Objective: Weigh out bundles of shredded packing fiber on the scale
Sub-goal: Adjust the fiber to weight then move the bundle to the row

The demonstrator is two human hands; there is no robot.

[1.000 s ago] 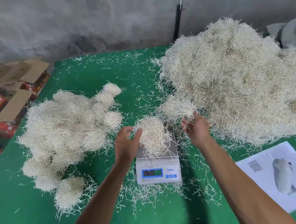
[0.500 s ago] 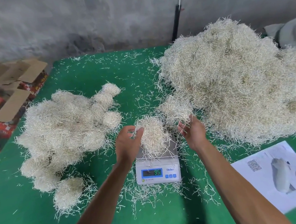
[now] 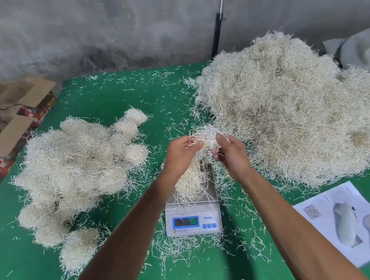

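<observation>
Both hands are now coming together above the far edge of the scale, where half a second ago they were sitting apart on either side of the bundle: the left hand (image 3: pixel 182 154) was at the bundle's left flank and the right hand (image 3: pixel 232 152) was reaching toward the loose heap. Between them they are now holding a small tuft of fiber (image 3: pixel 207 135), and the display is reading slightly higher than before, roughly 96 against 95.

Going by size, the loose heap (image 3: pixel 289 111) is filling the right half of the green table (image 3: pixel 107 97), just beside the right hand. The pile of finished bundles (image 3: pixel 73 164) is lying on the left, well apart from the scale. The scale (image 3: pixel 193 215) is sitting in the middle near the person, carrying the bundle being weighed (image 3: pixel 190 182) on its pan, partly hidden behind the left forearm. A printed sheet (image 3: pixel 350 221) is lying at the near right.

Fingers on both hands are curling inward and pinching the tuft from either side, thumbs closing against fingertips; neither is spread open.

My reading is that the person is topping up: teasing a small pinch apart so only a little is dropping onto the pan. The bundle seems close to its target, so small additions matter now, and too large a drop would mean picking fiber back off.
</observation>
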